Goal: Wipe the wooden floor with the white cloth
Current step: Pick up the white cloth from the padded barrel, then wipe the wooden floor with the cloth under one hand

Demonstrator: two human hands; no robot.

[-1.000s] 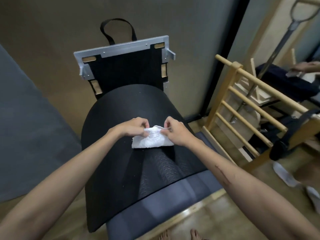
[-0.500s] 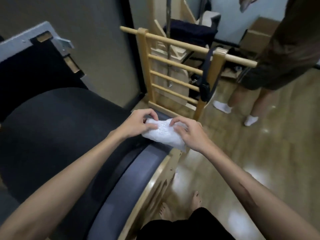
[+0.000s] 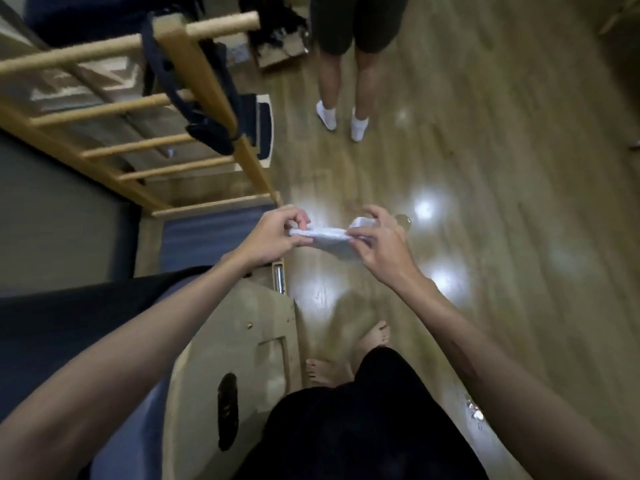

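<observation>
Two hands hold the cloth (image 3: pixel 330 242) in the air above the floor (image 3: pixel 485 168). The left hand (image 3: pixel 277 237) pinches one end, the right hand (image 3: pixel 377 247) the other. It sags between them, so it looks soft and light, best bunched in one palm. A ladder frame (image 3: pixel 194 81) stands left; another person (image 3: pixel 346 64) stands ahead, possibly in the way.

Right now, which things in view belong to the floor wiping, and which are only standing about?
For the job: folded white cloth, pinched by left hand and right hand; glossy wooden floor.

Standing about: wooden ladder frame with dark strap; second person in white socks; cardboard box.
</observation>
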